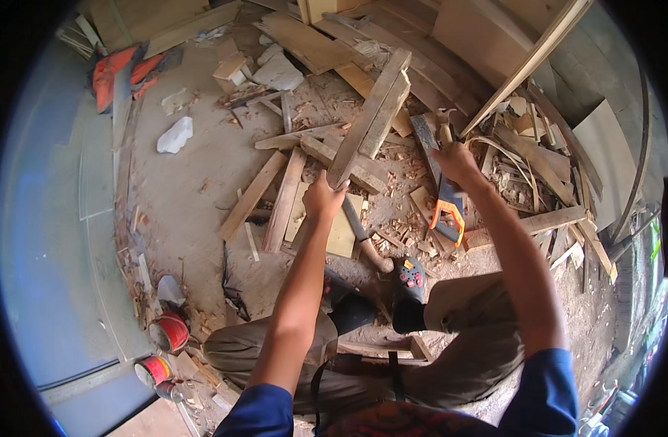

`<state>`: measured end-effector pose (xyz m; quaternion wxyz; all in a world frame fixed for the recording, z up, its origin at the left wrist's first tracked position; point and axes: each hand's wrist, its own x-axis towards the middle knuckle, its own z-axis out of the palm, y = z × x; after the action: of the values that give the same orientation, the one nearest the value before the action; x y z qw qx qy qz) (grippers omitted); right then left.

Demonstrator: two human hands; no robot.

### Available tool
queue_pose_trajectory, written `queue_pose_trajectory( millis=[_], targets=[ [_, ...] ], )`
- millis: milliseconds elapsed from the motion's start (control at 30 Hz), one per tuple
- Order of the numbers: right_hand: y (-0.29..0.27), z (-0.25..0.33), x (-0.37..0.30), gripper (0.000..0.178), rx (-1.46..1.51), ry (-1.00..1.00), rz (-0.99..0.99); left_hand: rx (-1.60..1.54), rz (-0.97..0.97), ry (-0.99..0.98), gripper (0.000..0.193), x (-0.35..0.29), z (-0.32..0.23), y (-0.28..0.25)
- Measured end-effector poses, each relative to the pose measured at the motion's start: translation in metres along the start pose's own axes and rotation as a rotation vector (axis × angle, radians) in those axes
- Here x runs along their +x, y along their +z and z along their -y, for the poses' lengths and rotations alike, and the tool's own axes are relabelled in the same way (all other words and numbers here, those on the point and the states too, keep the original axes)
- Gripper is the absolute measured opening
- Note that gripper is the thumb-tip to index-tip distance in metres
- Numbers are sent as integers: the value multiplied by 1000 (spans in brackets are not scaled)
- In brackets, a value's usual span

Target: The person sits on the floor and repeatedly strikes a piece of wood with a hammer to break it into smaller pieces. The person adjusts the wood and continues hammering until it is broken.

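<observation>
My left hand [326,197] is closed around the near end of a long wooden plank [370,120], which slants up and away to the right. A second, splintered strip [388,113] lies along the plank's right side. To the right, my right hand [457,162] grips what looks like a hammer [445,134] by its wooden handle, head upward. Just below that hand, a handsaw [448,218] with an orange and black handle rests on the scraps. Between my forearms lies a tool with a brown wooden handle [377,256].
Loose planks [254,195] and wood chips cover the ground around my feet [409,280]. A long board [527,65] leans at the upper right. Two red cans [169,331] stand at lower left, beside a blue-grey panel [57,218]. A white chunk [175,136] lies at left.
</observation>
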<state>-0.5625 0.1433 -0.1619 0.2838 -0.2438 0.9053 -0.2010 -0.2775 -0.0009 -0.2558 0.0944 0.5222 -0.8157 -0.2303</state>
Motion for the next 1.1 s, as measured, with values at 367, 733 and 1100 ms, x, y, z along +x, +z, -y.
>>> queue_pose_trajectory(
  millis=[367, 733, 1100],
  targets=[
    [11, -67, -30, 55, 125, 57, 219, -11, -68, 87, 59, 47, 11, 112],
    [116, -83, -16, 37, 170, -356, -18, 85, -231, 191, 52, 44, 1, 120],
    [153, -96, -21, 36, 328, -235, -37, 0, -301, 213, 54, 59, -9, 121]
  ],
)
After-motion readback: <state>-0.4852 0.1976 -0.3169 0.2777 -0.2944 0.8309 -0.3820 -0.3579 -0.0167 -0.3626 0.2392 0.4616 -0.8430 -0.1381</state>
